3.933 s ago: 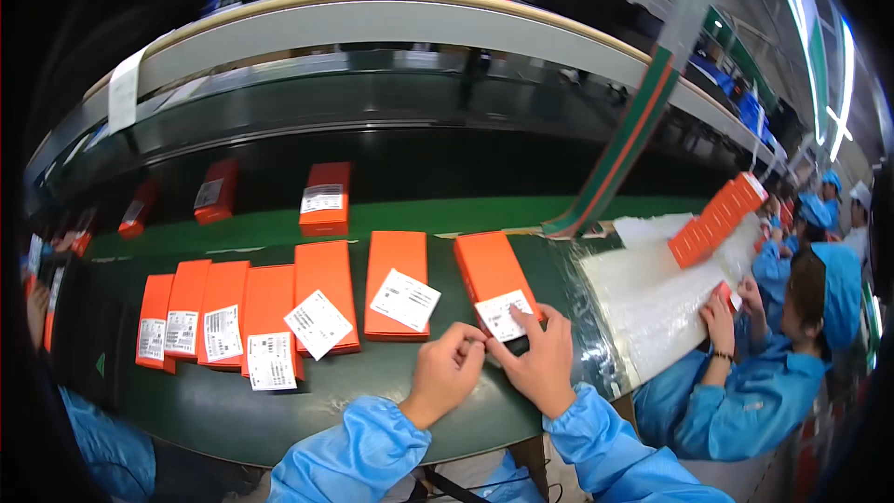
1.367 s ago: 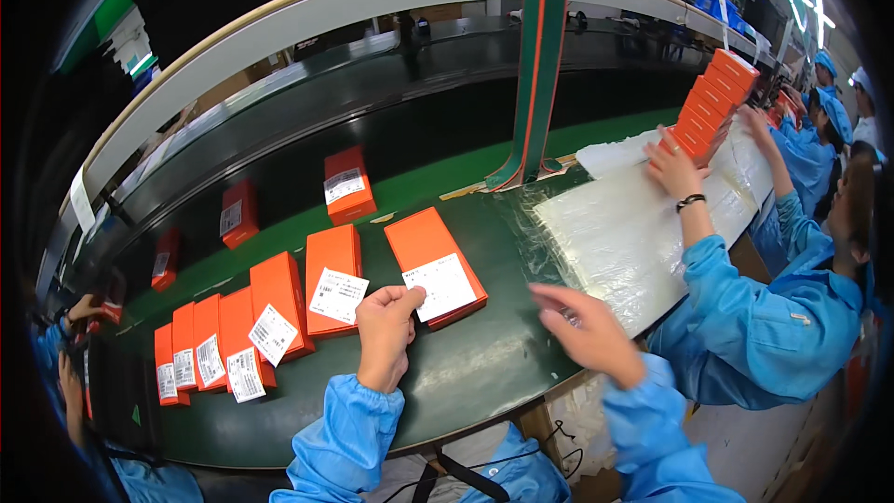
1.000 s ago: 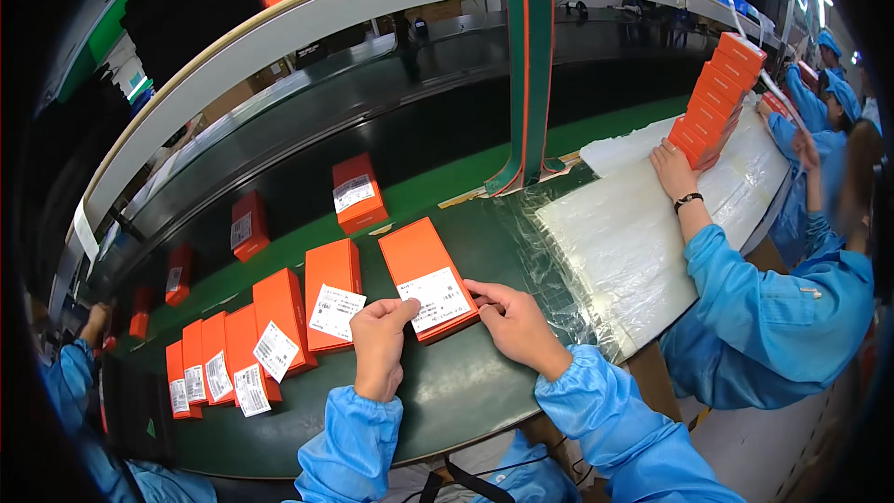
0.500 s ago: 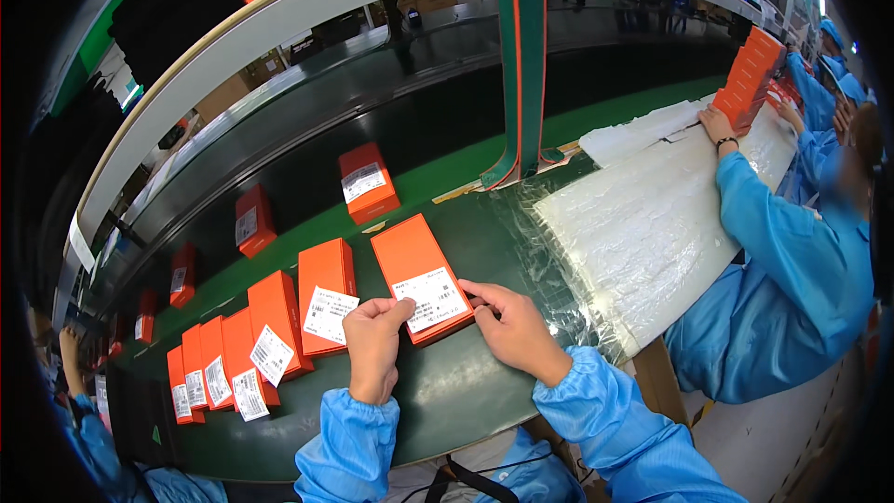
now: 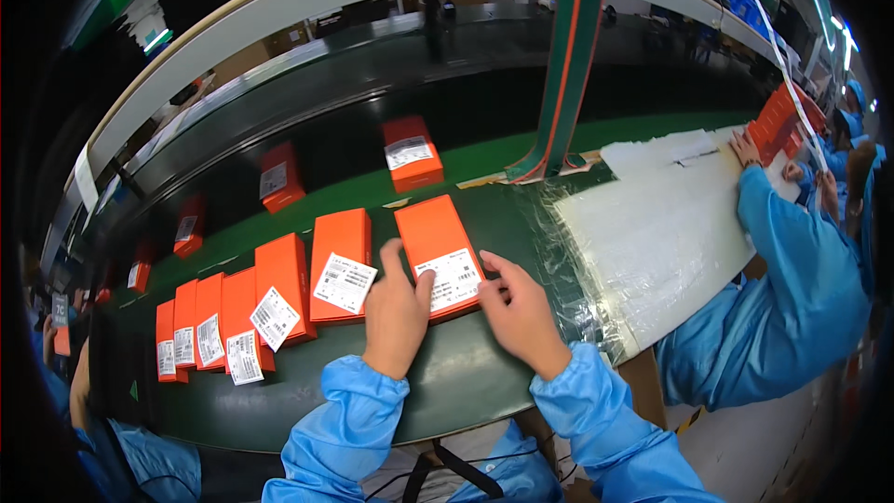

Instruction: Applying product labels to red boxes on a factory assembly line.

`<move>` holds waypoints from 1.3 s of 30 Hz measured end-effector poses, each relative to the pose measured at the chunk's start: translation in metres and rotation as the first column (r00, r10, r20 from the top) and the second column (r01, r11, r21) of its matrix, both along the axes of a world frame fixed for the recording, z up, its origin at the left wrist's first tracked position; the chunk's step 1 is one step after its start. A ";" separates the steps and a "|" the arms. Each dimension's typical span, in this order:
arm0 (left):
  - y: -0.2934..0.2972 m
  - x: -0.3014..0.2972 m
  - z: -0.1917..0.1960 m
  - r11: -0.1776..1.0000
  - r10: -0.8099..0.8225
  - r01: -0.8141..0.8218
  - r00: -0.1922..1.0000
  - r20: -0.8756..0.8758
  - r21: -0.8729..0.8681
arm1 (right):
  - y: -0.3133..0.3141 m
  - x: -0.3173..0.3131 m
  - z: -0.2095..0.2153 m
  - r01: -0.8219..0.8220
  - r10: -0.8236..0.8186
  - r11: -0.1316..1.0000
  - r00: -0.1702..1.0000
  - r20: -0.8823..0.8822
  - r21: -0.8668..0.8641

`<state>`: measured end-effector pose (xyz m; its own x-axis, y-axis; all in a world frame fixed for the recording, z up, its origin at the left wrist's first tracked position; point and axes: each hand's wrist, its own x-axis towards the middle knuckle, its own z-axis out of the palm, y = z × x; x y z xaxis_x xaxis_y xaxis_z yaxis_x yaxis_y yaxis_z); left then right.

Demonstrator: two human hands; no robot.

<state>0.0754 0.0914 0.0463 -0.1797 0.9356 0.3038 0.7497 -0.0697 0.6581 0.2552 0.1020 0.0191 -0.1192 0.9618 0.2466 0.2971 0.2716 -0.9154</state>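
Note:
An orange box [image 5: 429, 225] lies flat on the dark green bench, with a white printed label [image 5: 455, 281] across its near end. My left hand [image 5: 396, 321] is at the box's left side, its thumb over the label's left edge and its index finger stretched away from the thumb. At the right edge, my right hand [image 5: 526, 321] has bent fingers, thumb and index apart, near the label's right end. Just left of my left hand is another orange box [image 5: 340, 233], whose label [image 5: 345, 282] overhangs its right edge.
Several labelled orange boxes [image 5: 279, 265] stand in a row to the left. Beyond the bench, more boxes [image 5: 407, 135] sit along a dark belt. A green upright post [image 5: 561, 65] rises behind. On the right, a white wrapped sheet [image 5: 652, 233] lies beside a co-worker's sleeve [image 5: 782, 251].
My left hand has gone from a pinch at the label's left edge to spread fingers beside the box. The view has shifted. At the right, the co-worker's orange stack sits lower and more tilted.

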 end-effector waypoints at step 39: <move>-0.052 -0.039 -0.021 0.906 -0.351 0.166 0.809 0.472 0.389 | -0.020 -0.057 -0.005 0.142 -0.397 0.878 0.750 0.529 0.457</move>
<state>0.0368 0.0399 0.0257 -0.1615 0.8390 0.5196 0.2241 -0.4816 0.8472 0.1979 0.0825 0.0143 -0.1121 0.8257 0.5528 0.8527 0.3656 -0.3732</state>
